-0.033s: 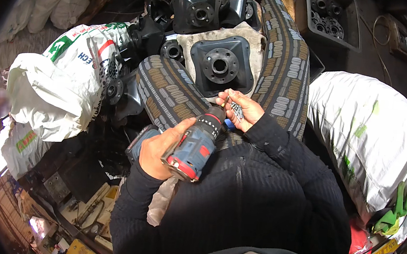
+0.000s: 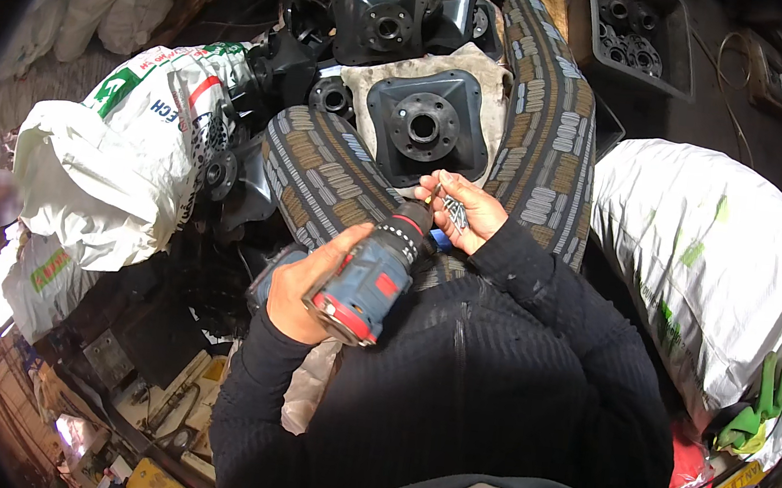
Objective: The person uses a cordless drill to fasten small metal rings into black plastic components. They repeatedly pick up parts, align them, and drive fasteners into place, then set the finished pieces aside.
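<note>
My left hand (image 2: 297,299) is closed round a blue and red cordless drill (image 2: 365,287), its chuck pointing up toward my right hand. The fingers of my right hand (image 2: 472,213) are bent, holding several small silvery screws (image 2: 454,213). Thumb and forefinger pinch close to the drill's tip, where the small piece between them is hard to make out. Just beyond, a black square housing (image 2: 389,101) with a round bolt-holed flange (image 2: 445,138) rests on a pale cloth (image 2: 359,81) between my legs.
More black housings (image 2: 356,35) are piled at the far side and left. A grey bin (image 2: 670,78) at the far right holds several round flanges (image 2: 638,53). White sacks (image 2: 93,179) stand left, another sack (image 2: 697,238) right, with green gloves (image 2: 763,402) beside it.
The drill's body has turned slightly with my left hand. My right hand and the black housing stay in place.
</note>
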The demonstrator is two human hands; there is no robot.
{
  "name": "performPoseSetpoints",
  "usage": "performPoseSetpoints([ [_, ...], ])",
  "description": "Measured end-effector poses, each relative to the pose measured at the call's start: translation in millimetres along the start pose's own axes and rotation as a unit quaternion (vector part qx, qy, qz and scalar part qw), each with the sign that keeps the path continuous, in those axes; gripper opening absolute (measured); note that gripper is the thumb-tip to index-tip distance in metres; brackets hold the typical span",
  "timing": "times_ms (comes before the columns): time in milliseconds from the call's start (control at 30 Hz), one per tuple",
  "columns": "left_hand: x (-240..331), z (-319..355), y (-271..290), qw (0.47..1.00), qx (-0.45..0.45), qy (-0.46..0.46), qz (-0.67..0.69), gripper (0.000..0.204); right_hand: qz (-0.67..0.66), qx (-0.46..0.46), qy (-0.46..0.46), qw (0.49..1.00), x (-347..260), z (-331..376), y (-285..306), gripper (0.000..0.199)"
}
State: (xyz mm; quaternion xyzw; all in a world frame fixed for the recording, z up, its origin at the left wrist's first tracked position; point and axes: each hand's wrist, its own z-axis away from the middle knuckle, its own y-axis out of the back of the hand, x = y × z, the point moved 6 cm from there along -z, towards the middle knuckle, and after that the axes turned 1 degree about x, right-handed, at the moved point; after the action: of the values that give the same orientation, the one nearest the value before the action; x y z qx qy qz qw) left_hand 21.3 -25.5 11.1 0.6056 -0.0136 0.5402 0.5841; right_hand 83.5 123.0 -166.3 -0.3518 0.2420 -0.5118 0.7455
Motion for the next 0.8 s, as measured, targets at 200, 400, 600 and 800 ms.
performPoseSetpoints([
  [200, -11, -13, 1, 0.989, 0.0, -0.052, -0.137, 0.044, 0.093, 0.048, 0.037, 0.994, -15, -8, 17, 0.033],
  [400, -9, -46, 30, 0.98, 0.027, -0.087, -0.176, 0.043, 0.222, 0.192, 0.25, 0.923, -74, -41, 30, 0.033],
  [600, -17, -81, 36, 0.975, 0.02, -0.146, -0.165, 0.037, 0.505, 0.299, 0.37, 0.72, -91, -71, 13, 0.037],
  [800, -16, -99, 35, 0.986, -0.018, -0.115, -0.118, 0.041, 0.516, 0.256, 0.466, 0.671, -81, -76, 11, 0.041],
])
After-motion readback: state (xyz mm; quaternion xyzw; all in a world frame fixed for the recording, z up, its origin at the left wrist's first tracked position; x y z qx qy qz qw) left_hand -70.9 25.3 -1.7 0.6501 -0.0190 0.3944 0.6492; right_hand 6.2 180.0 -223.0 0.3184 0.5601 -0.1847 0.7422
